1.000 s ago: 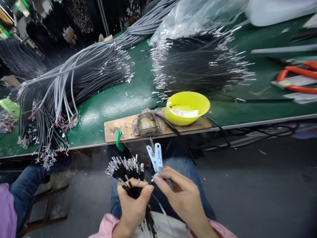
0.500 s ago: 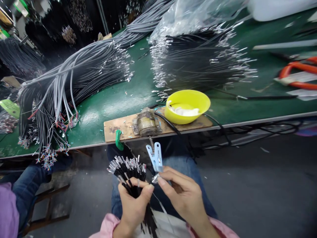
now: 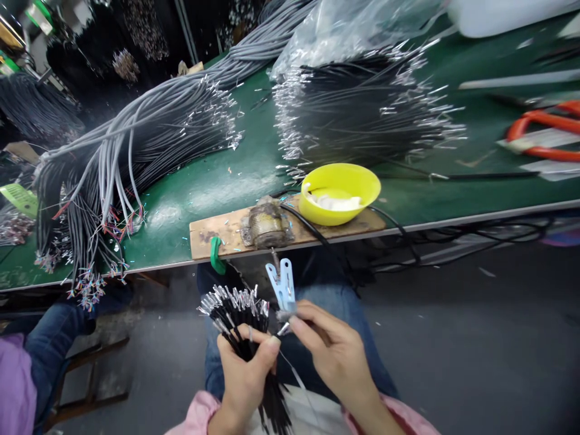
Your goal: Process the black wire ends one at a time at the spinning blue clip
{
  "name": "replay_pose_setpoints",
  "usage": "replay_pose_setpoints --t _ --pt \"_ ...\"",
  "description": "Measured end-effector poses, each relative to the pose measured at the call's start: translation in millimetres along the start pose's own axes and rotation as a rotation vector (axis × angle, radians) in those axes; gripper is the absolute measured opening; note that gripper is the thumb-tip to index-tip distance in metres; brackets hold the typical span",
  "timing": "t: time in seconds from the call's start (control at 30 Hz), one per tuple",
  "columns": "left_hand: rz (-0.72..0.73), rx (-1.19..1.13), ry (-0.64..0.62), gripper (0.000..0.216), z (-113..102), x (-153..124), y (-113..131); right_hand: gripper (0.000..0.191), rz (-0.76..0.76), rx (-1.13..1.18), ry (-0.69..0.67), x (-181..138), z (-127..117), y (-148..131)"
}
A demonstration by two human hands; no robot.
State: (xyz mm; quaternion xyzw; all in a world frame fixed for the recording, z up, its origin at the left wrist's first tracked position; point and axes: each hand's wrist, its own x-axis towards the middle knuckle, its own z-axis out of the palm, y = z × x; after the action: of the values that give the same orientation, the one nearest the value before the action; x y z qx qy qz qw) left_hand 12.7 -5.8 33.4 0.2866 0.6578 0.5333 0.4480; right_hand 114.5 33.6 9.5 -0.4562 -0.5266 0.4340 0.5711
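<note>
My left hand (image 3: pixel 247 368) is closed round a bundle of black cables (image 3: pixel 233 308), whose stripped silvery ends fan out above the fingers. One cable's silver end (image 3: pixel 283 329) sticks out past my left thumb. My right hand (image 3: pixel 333 350) pinches at this end, thumb and forefinger close together; the exact grip is partly hidden. Just above the fingertips is a light blue clothespin (image 3: pixel 283 284), its lower tip at a blurred greyish patch. The clothespin hangs by the shaft of a small, worn motor (image 3: pixel 267 226) on a wooden board (image 3: pixel 206 238).
A yellow bowl (image 3: pixel 339 208) with white material stands on the board, beside a green clamp (image 3: pixel 217 257). Grey cables (image 3: pixel 176 103) and a pile of black cables (image 3: pixel 357 109) cover the green table (image 3: pixel 203 181). Orange-handled pliers (image 3: pixel 521 130) lie right. Another person's purple sleeve (image 3: pixel 16 380) shows left.
My right fingertips have shifted slightly up and left, close to the clothespin's tip, where a greyish blur now shows. My left hand still holds the bundle in nearly the same place.
</note>
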Motion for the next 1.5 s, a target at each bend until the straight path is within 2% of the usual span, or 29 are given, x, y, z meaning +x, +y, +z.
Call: replay_pose_setpoints --t 0.2,0.37,0.47,0.63,0.7,0.83,0.93,1.07,1.17,1.3,1.4,1.5 --pt "-0.012 0.053 0.020 0.031 1.0 -1.7 0.9 0.023 -0.064 -0.018 -0.137 -4.6 0.1 0.0" --pt "0.062 0.051 0.012 0.031 0.5 -0.8 -7.2 0.033 -0.102 -0.107 -0.075 -4.8 5.0 -5.1" --pt "0.106 0.051 0.049 0.033 3.3 -0.9 -10.1 0.036 -0.062 -0.073 -0.067 -5.9 7.6 -6.3" --pt "0.100 -0.027 0.083 0.040 7.2 8.3 0.5 0.035 0.072 0.100 -0.244 -10.1 4.4 -1.5" --pt "0.059 -0.086 0.086 0.043 4.6 14.3 5.0 0.035 0.122 0.119 -0.248 -10.9 2.8 2.0" --pt "0.046 -0.054 -0.014 0.045 -2.9 17.9 3.2 0.030 0.128 0.078 -0.096 -9.1 3.7 4.8" --pt "0.044 -0.017 -0.067 0.043 -4.1 14.1 -3.0 0.020 0.022 0.040 -0.121 -6.3 5.3 0.2" --pt "0.049 0.034 -0.137 0.045 -4.6 12.7 -6.0 0.031 -0.063 -0.006 -0.132 -1.2 0.7 -6.9" --pt "0.076 0.074 -0.197 0.044 -8.7 15.7 -3.5 0.039 0.073 0.204 -0.267 0.4 -3.1 -6.8" --pt "0.136 0.093 -0.207 0.037 -12.0 18.0 0.2 0.046 0.454 0.659 -0.398 -2.8 0.1 -3.8" --pt "0.187 0.117 -0.187 0.030 -10.5 16.2 0.8 0.046 0.595 0.729 -0.427 -1.3 1.3 -1.8" --pt "0.244 0.155 -0.138 0.022 -9.9 12.6 0.1 0.044 0.572 0.655 -0.358 10.0 -2.4 -0.3"
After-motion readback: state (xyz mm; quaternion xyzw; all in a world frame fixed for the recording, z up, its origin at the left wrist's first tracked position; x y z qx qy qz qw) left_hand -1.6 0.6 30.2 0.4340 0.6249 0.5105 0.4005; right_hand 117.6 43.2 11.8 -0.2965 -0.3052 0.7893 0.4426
